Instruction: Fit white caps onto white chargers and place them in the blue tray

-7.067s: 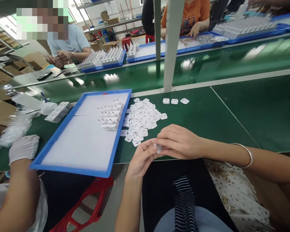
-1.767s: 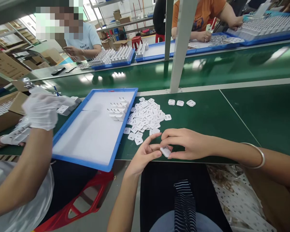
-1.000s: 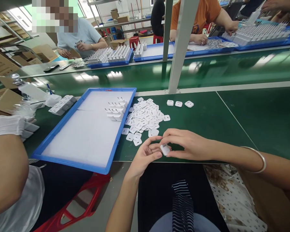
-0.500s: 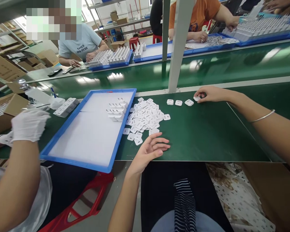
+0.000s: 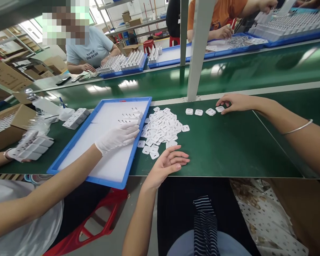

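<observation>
My right hand (image 5: 229,103) is over the far right end of a short row of flat white square pieces (image 5: 210,112). Its fingers are apart, with the tips touching the edge of the last piece (image 5: 220,109), which lies on the green table. Palm turned sideways, my left hand (image 5: 173,160) rests near the table's front edge, fingers spread and holding nothing. Just beyond it is a heap of the same white pieces (image 5: 162,126), some of them loose at its near side.
A blue-rimmed tray (image 5: 124,174) with white pronged blocks (image 5: 132,115) stands left of the heap. A co-worker's gloved hand (image 5: 117,137) reaches over it; the other holds white blocks (image 5: 34,145). A metal post (image 5: 196,64) rises behind the row.
My right hand's fingers have parted from the last piece, now flat in the row. My left hand has barely moved. The co-worker's gloved hand has swung right over the tray.
</observation>
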{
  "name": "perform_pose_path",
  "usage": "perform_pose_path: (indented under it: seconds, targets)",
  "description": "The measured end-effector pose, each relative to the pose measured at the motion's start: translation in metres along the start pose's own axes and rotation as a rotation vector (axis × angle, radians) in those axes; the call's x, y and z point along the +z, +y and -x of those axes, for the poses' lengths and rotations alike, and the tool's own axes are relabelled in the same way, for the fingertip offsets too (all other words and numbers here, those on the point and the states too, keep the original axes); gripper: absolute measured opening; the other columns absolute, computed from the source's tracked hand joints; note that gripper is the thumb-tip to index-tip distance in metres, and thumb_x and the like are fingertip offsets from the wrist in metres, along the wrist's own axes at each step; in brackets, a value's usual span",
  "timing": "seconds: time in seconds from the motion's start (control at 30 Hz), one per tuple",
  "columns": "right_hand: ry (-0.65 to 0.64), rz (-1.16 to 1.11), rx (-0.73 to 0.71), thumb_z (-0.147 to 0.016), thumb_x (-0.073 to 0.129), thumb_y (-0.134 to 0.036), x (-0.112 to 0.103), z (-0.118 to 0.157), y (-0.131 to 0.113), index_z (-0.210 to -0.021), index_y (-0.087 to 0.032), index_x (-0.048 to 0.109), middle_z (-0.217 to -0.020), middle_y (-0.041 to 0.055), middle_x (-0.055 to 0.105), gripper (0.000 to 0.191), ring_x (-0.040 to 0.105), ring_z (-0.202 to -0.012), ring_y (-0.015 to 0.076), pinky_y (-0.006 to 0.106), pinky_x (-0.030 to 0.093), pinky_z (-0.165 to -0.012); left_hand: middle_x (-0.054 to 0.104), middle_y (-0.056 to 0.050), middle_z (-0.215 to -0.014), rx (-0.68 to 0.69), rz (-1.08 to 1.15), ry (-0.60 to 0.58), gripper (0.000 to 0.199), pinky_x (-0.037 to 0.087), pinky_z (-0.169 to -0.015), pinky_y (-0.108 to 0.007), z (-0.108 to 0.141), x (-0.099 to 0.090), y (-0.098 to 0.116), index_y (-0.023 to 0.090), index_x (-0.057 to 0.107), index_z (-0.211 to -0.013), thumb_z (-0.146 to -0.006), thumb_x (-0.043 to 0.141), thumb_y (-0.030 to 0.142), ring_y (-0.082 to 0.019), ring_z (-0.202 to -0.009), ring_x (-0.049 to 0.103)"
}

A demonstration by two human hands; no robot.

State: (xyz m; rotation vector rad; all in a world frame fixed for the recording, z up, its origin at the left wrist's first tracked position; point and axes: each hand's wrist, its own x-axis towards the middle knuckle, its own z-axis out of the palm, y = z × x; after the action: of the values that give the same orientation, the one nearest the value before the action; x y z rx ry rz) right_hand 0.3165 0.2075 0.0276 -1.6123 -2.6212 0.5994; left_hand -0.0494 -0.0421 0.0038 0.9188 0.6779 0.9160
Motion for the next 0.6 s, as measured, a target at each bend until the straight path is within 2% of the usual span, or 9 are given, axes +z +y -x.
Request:
perform_pose_path:
  seconds: [0.13, 0.2, 0.27, 0.37, 0.43, 0.5, 0.6]
  targets:
    - [0.097, 0.006, -0.006, -0.075, 0.068, -0.051, -0.004, 0.004, -0.023, -0.12, -0.012, 0.065, -0.102, 0.0139, 0.058, 0.06, 0.058, -0.083, 0.0244, 0.036, 0.047, -0.072, 0.065, -0.009, -0.12, 0.006, -0.009, -0.009, 0.052, 0.045, -0.107, -0.044, 0.0, 0.001, 0.0, 0.026, 0.055, -0.134, -0.085, 0.072, 0.018, -0.024, -0.113, 0.065]
    - [0.166, -0.009, -0.081, -0.078, 0.066, -0.051, -0.004, 0.003, -0.051, -0.121, -0.013, 0.063, -0.106, 0.0146, 0.057, 0.058, 0.058, -0.086, 0.0241, 0.036, 0.047, -0.075, 0.066, -0.009, -0.12, 0.011, -0.011, -0.011, 0.052, 0.046, -0.107, -0.044, 0.001, 0.002, 0.0, 0.026, 0.056, -0.133, -0.084, 0.073, 0.019, -0.024, -0.112, 0.065]
    - [0.212, -0.046, -0.207, -0.078, 0.067, -0.049, 0.001, -0.001, -0.09, -0.118, -0.015, 0.063, -0.108, 0.0137, 0.058, 0.052, 0.058, -0.086, 0.0243, 0.036, 0.047, -0.076, 0.066, -0.009, -0.118, 0.017, -0.011, -0.008, 0.05, 0.046, -0.106, -0.044, 0.001, 0.003, 0.0, 0.025, 0.058, -0.131, -0.083, 0.074, 0.021, -0.024, -0.111, 0.065]
    - [0.184, -0.076, -0.378, -0.083, 0.062, -0.042, 0.012, -0.015, -0.154, -0.109, -0.016, 0.066, -0.111, 0.0135, 0.06, 0.036, 0.058, -0.084, 0.0246, 0.036, 0.046, -0.073, 0.068, -0.01, -0.114, 0.03, -0.014, -0.004, 0.045, 0.047, -0.105, -0.044, 0.002, 0.004, -0.001, 0.023, 0.063, -0.125, -0.082, 0.076, 0.023, -0.025, -0.11, 0.066]
    - [0.139, -0.059, -0.421, -0.085, 0.061, -0.034, 0.02, -0.032, -0.19, -0.108, -0.015, 0.067, -0.112, 0.0138, 0.06, 0.03, 0.059, -0.085, 0.0247, 0.035, 0.044, -0.072, 0.069, -0.009, -0.113, 0.041, -0.021, -0.004, 0.043, 0.047, -0.105, -0.043, 0.002, 0.005, -0.002, 0.022, 0.065, -0.122, -0.081, 0.076, 0.025, -0.025, -0.11, 0.065]
    - [0.091, -0.051, -0.414, -0.086, 0.06, -0.027, 0.027, -0.051, -0.214, -0.111, -0.014, 0.067, -0.116, 0.0146, 0.059, 0.029, 0.059, -0.087, 0.0245, 0.034, 0.043, -0.072, 0.069, -0.009, -0.113, 0.052, -0.03, -0.004, 0.041, 0.047, -0.105, -0.043, 0.003, 0.005, -0.004, 0.022, 0.066, -0.121, -0.082, 0.076, 0.026, -0.024, -0.11, 0.065]
    - [0.044, -0.053, -0.391, -0.088, 0.057, -0.02, 0.035, -0.08, -0.232, -0.122, -0.013, 0.065, -0.127, 0.0168, 0.055, 0.035, 0.061, -0.092, 0.0253, 0.034, 0.044, -0.075, 0.069, -0.009, -0.112, 0.063, -0.03, -0.019, 0.039, 0.046, -0.105, -0.042, 0.004, 0.004, -0.006, 0.022, 0.066, -0.12, -0.083, 0.075, 0.026, -0.024, -0.112, 0.064]
